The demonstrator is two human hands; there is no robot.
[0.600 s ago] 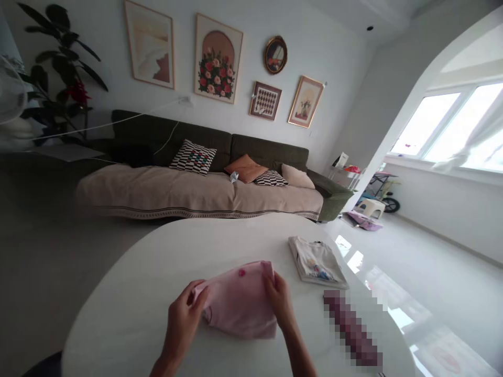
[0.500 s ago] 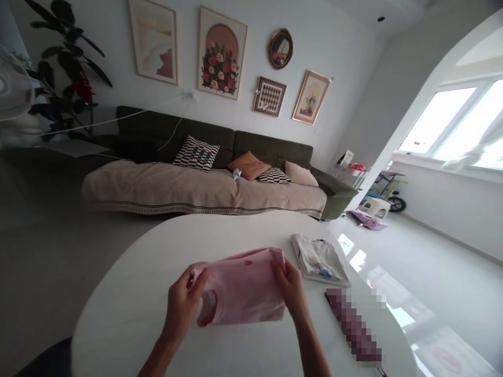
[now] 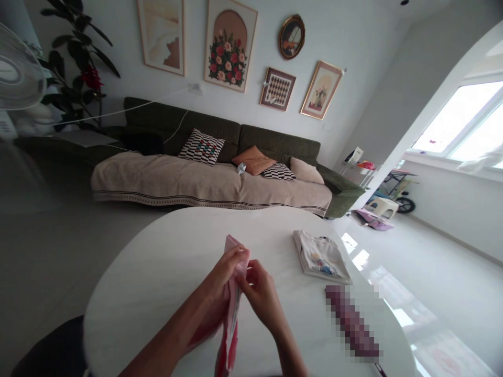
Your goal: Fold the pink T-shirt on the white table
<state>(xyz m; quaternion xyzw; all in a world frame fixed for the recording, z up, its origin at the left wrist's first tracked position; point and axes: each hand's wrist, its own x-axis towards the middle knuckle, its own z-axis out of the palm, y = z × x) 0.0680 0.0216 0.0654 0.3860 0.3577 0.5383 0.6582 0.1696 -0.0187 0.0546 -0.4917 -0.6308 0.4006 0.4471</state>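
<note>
A folded pink T-shirt (image 3: 231, 309) is held edge-on above the table, its layers hanging down toward me. My left hand (image 3: 231, 264) is closed over its far upper corner. Beside it, my right hand (image 3: 257, 288) pinches the same edge of the shirt between thumb and fingers. My left forearm covers part of the cloth. To the right lies a folded white T-shirt (image 3: 323, 256) with a printed front, apart from both hands.
The white oval table (image 3: 157, 262) spans the foreground. A dark red, pixelated item (image 3: 353, 324) with a strap lies at its right side. Beyond the table stands a green sofa (image 3: 157, 120) with a beige cover and cushions. A fan (image 3: 19, 73) is at the left.
The pink T-shirt was spread flat between both hands and is now turned edge-on. My left hand has moved right and up to meet my right hand, which shifted left.
</note>
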